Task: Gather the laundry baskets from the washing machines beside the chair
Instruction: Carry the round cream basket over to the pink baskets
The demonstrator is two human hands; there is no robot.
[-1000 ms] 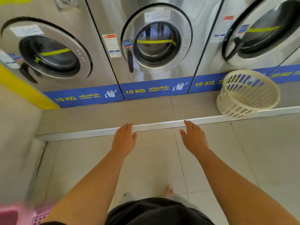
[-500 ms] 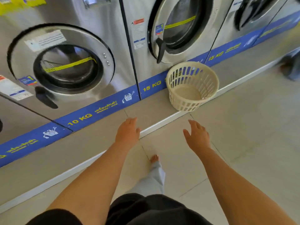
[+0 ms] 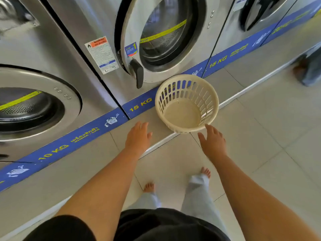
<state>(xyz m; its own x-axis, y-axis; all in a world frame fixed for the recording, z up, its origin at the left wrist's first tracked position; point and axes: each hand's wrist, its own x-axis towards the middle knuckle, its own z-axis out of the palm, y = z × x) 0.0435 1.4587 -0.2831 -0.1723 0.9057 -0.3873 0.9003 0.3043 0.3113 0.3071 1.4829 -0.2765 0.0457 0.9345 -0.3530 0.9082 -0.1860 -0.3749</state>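
A round cream laundry basket [image 3: 186, 103] with slotted walls stands empty on the raised step in front of a 15 KG washing machine [image 3: 165, 37]. My left hand [image 3: 139, 138] is stretched out with fingers apart, a little to the left of and below the basket, holding nothing. My right hand [image 3: 212, 143] is also spread, its fingertips right at the basket's near rim; whether they touch it is unclear. Both forearms reach forward from the bottom of the view.
A row of steel washers runs along the tiled step [image 3: 52, 185], with a 10 KG machine [image 3: 34, 105] at left, doors closed. My bare feet [image 3: 149, 187] stand on the tiled floor. Another person's foot and trouser leg [image 3: 307, 70] show at the right edge.
I have walked to the right along the machines. The basket has come from the far right to just ahead of my hands, and both hands have reached closer to it.
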